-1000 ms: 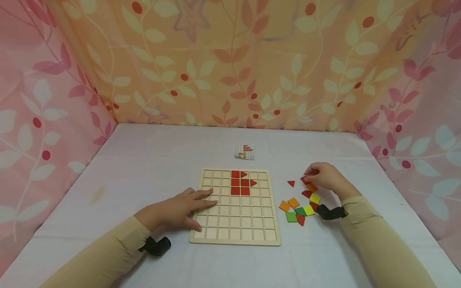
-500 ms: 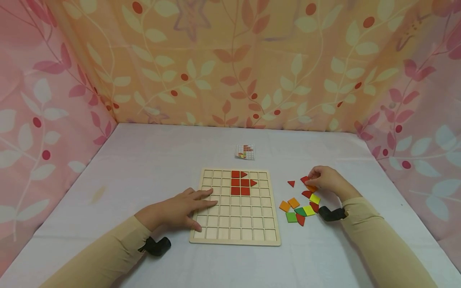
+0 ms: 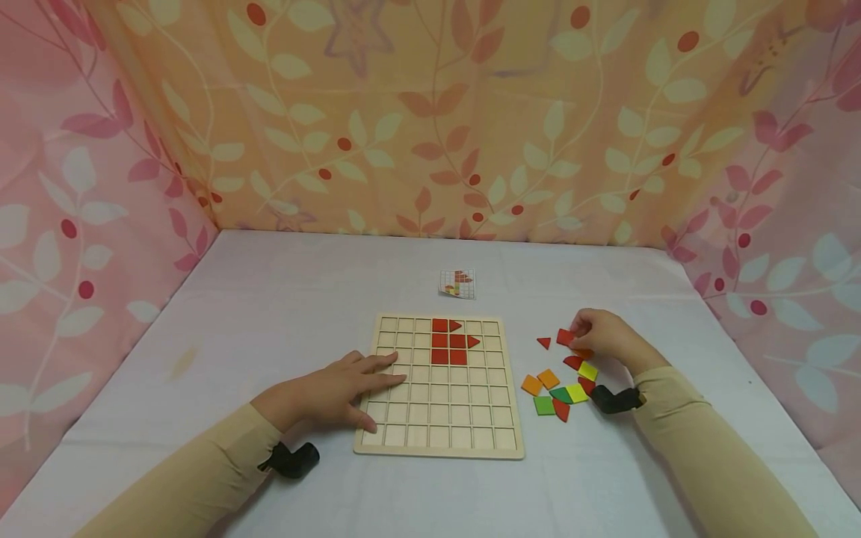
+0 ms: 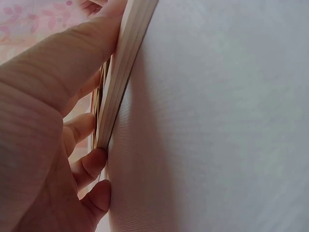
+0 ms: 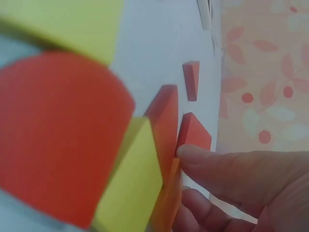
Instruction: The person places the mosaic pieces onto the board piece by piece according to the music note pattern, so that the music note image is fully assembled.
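My left hand [image 3: 329,390] lies with fingers spread across the left edge of a wooden grid board [image 3: 437,415]. In the left wrist view its thumb and fingertips lie along the board's edge [image 4: 116,92]. Several red square and triangular tiles [image 3: 439,341] sit in the board's upper cells. Right of the board, my right hand [image 3: 608,340] pinches a red square tile [image 3: 563,338] at its right side. In the right wrist view the thumb [image 5: 195,157] presses on this red tile [image 5: 198,134]; the other fingertips are partly hidden. An orange tile [image 5: 169,200] lies right under the thumb.
Loose tiles lie near the right hand: a red triangle [image 3: 544,343], orange squares [image 3: 531,385], yellow squares [image 3: 577,393], a green square [image 3: 544,406] and red rounded pieces [image 3: 561,409]. A small printed pattern card [image 3: 457,284] lies beyond the board. Patterned cloth walls [image 3: 430,134] enclose the table.
The red square tile by the right hand has shifted slightly left and turned, with the fingers at its edge. The left hand and board have stayed put.
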Motion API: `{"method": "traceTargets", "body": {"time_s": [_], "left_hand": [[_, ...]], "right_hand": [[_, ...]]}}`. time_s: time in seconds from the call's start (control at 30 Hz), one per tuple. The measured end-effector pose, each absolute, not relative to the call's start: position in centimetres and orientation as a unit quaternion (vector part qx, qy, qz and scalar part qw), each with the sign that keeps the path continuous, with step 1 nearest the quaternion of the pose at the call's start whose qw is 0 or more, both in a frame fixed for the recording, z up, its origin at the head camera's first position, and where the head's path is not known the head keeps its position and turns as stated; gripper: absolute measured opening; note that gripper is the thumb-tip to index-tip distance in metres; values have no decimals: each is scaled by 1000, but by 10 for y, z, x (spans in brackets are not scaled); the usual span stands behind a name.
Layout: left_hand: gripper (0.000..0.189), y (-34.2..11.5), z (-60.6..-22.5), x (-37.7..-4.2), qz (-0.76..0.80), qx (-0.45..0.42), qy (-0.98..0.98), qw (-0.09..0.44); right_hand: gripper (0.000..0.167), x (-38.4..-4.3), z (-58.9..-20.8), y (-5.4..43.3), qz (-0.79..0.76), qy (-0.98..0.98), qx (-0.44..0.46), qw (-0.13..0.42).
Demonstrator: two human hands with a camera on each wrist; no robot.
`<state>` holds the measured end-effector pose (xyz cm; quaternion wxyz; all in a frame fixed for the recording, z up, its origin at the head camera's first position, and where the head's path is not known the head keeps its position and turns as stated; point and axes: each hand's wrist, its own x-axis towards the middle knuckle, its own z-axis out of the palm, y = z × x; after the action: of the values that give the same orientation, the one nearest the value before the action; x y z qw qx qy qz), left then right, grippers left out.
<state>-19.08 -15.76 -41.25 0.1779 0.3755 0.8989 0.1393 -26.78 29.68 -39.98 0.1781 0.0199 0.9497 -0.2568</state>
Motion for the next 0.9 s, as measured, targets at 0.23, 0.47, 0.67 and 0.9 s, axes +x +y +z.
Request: {"method": "traceTargets", "body": {"time_s": [0.23,0.47,0.67,0.9], "left_hand": [[81,-157,-413,-191,136,372,900,181],[80,-157,-413,-191,134,375,900,178],[80,-157,-412,-190,135,372,901,180],[81,-157,-412,-190,134,372,901,180]], "right_hand": [[18,-266,-396,292,-262,949,19,173],[14,-264,-388,287,-275,946,10,171],[13,-261,-381,269,-282,946,-12,159],[9,-258,-378,241,-301,940,-29,161]]}}
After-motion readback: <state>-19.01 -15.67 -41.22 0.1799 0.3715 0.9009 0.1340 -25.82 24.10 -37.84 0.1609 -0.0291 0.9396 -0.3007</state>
